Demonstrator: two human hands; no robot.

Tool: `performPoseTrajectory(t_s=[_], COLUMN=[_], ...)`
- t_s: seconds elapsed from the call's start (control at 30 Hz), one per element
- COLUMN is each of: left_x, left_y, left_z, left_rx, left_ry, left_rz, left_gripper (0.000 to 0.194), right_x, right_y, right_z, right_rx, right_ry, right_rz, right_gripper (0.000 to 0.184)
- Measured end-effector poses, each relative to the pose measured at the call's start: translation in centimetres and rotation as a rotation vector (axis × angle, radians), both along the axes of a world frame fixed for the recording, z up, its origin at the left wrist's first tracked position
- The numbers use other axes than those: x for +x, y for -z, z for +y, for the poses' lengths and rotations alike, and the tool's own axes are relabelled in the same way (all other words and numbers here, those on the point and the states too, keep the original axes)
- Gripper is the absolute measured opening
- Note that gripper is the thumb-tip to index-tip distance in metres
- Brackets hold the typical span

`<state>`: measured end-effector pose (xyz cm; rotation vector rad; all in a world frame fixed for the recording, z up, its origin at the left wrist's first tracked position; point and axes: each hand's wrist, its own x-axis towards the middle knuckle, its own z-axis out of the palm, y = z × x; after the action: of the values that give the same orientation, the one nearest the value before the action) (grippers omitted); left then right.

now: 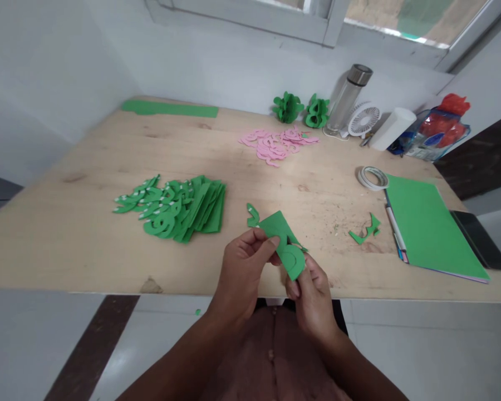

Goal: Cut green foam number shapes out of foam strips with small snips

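Green cut shapes (162, 207) lay on the left part of the wooden table (79, 239), beside a leaning stack of squares (209, 209); wood showed between them and the front edge, and also between the stack and the left hand (244, 262). This hand came over the front edge from below, wrist bent slightly, and was closed on the green piece (280, 236) — thumb on top, fingers beneath. The piece was held tilted above the table, near its front edge, and one small curl (253, 215) lay just beyond. The right hand (315, 287) had its fingers curled at the piece's lower right side; what exactly they gripped was hidden, so I cannot tell. Farther right there was wood with crumbs, then green scraps (366, 228), a tape roll (373, 178) behind them, and a large green sheet (436, 228) with pens (396, 228) along its left edge.
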<state>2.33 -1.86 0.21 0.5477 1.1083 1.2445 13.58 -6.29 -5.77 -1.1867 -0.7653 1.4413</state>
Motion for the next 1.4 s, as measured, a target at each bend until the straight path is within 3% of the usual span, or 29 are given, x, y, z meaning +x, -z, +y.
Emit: performPoseTrajectory(t_s=[0.63,1.2,1.4], left_x=[1.0,0.4,0.4], left_y=[-0.6,-0.2,-0.3], left_z=[-0.6,-0.1,0.1], left_rx=[-0.005,0.083,0.086], left_ry=[-0.057,-0.080,-0.066], left_rz=[-0.083,0.123,0.082], left_gripper=[0.015,0.012,0.011], right_x=[0.0,1.0,1.1], right_y=[-0.1,-0.2,-0.5], right_z=[0.1,0.7,0.7], right_rx=[0.082,0.111,0.134], right_ry=[0.068,-0.075,-0.060], right_rz=[-0.126,-0.063,-0.078], right_gripper=[0.036,0.034,0.036])
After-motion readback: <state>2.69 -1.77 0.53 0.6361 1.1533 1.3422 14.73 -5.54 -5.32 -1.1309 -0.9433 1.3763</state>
